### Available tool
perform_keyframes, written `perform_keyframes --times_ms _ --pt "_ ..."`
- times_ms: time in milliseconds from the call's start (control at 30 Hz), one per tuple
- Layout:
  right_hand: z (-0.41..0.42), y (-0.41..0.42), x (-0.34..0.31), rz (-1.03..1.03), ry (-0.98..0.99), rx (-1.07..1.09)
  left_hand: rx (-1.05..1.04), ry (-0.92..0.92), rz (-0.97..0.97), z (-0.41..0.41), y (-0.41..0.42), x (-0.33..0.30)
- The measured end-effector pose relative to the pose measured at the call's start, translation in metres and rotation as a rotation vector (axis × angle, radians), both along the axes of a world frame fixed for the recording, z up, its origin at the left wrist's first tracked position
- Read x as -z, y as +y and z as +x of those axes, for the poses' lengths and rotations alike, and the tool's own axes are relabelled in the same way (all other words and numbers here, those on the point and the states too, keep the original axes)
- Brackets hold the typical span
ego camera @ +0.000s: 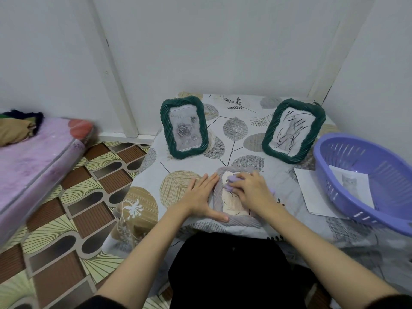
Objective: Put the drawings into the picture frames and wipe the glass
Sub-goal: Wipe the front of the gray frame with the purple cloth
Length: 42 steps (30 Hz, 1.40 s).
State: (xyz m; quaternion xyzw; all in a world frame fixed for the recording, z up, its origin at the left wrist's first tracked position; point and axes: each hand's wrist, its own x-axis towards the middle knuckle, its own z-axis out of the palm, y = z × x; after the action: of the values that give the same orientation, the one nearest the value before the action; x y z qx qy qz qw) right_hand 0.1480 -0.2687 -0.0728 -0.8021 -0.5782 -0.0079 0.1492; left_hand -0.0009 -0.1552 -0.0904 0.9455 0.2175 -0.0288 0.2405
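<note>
Item, nearest: grey frame (234, 220) flat before me, my left hand (201, 197) spread open, pinning its 9 o'clock edge; I judge steady pressure there prevents sliding. My right hand (252, 189), fingers curled, grips the lilac cloth (234, 180), rubbing the glass. Further: green frames at 11 o'clock (184, 128) and 1 o'clock (293, 130), upright, filled; a loose drawing (312, 188) at 3 o'clock.

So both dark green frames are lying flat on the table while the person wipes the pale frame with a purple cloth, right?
Not quite. The head view shows the two dark green frames standing upright, tilted back, not flat. The rest holds: the right hand presses a purple cloth on the pale frame lying on the table, and the left hand steadies it.
</note>
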Motion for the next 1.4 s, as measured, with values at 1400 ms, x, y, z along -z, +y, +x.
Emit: perform_keyframes --times_ms 1400 --pt "-0.009 -0.058 0.008 0.013 -0.252 -0.246 -0.032 0.028 -0.036 -0.002 -0.006 -0.007"
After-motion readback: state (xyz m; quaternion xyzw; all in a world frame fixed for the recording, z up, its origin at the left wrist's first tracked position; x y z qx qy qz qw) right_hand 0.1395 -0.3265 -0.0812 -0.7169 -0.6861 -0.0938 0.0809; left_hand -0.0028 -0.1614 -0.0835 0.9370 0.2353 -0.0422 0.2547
